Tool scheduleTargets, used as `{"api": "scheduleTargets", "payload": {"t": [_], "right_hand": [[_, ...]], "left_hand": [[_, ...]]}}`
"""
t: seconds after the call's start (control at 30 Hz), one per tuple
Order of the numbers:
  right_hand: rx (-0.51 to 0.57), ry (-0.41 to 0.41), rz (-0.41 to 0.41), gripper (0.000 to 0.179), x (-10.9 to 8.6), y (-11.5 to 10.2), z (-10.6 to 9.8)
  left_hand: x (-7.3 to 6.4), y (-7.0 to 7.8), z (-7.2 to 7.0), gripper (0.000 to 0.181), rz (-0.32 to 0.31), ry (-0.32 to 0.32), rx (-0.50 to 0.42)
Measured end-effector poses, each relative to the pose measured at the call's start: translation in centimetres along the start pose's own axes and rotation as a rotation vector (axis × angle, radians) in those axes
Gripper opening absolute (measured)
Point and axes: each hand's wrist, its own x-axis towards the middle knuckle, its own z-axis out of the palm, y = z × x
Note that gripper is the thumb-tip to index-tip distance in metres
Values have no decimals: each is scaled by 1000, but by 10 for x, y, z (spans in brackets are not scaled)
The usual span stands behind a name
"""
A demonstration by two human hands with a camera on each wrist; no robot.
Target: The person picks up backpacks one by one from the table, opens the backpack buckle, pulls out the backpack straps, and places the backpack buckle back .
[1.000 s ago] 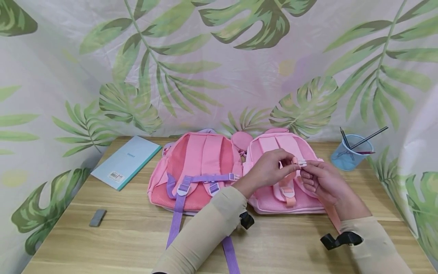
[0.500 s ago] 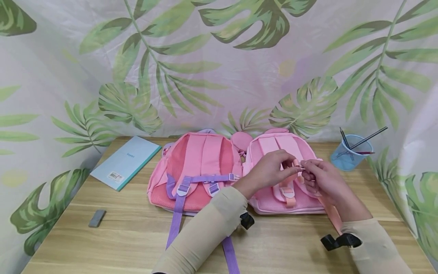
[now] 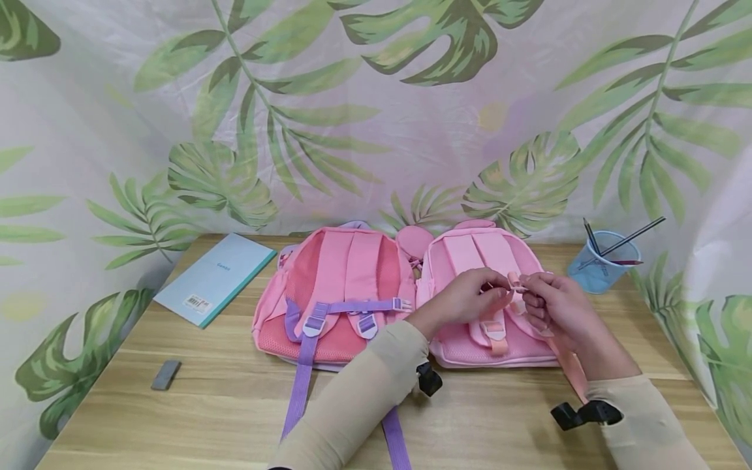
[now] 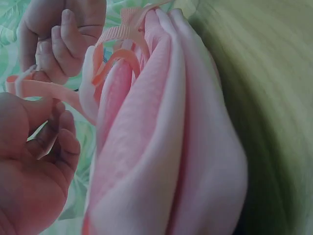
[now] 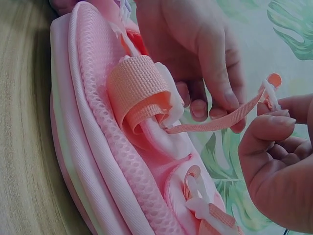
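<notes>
A pink backpack (image 3: 458,346) lies back side up on the table, with an orange webbing strap (image 5: 210,126) drawn out from it. At the strap's end is a small white plastic buckle (image 5: 268,93), mostly covered by fingers. My right hand (image 3: 552,303) pinches the buckle, thumb against curled index finger. Just left of it, my left hand (image 3: 470,297) pinches the strap between thumb and fingertips, as the right wrist view shows. Both hands are over the backpack's straps. A wide orange webbing loop (image 5: 137,78) with a white slider stands up from the bag beside them.
Left of it lies a second pink backpack (image 3: 335,261) with purple straps (image 3: 302,385) hanging toward the front. A light blue notebook (image 3: 214,277) and a grey eraser (image 3: 166,375) are at the left. A blue mesh cup (image 3: 593,267) holding pencils stands at the right.
The white buckle, plain to see between the hands a second ago, is now largely covered by the right fingers. My left hand has shifted slightly down; the orange strap end shows above the fingertips.
</notes>
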Motion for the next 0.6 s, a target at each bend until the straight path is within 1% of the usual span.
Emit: {"api": "scheduleTargets", "payload": {"t": [0.1, 0.17, 0.2, 0.27, 0.33, 0.4, 0.5, 0.6], "right_hand": [[26, -12, -11, 30, 0, 1, 0], [36, -18, -20, 30, 0, 1, 0], [39, -17, -23, 30, -1, 1, -1], [56, -22, -29, 31, -2, 0, -2], [73, -33, -37, 31, -3, 0, -4], [114, -51, -55, 33, -4, -1, -6], [162, -100, -108, 35, -5, -3, -9], [207, -156, -163, 36, -6, -3, -12]], "left_hand": [[2, -3, 4, 19, 3, 24, -97], [4, -5, 6, 16, -10, 28, -154], [4, -5, 7, 15, -18, 29, -173], [5, -5, 9, 14, -42, 27, -181], [5, -6, 11, 14, -60, 24, -149], [6, -5, 12, 14, -65, 26, -85], [7, -5, 14, 14, -68, 31, 19], [8, -4, 14, 13, -60, 36, 97]]}}
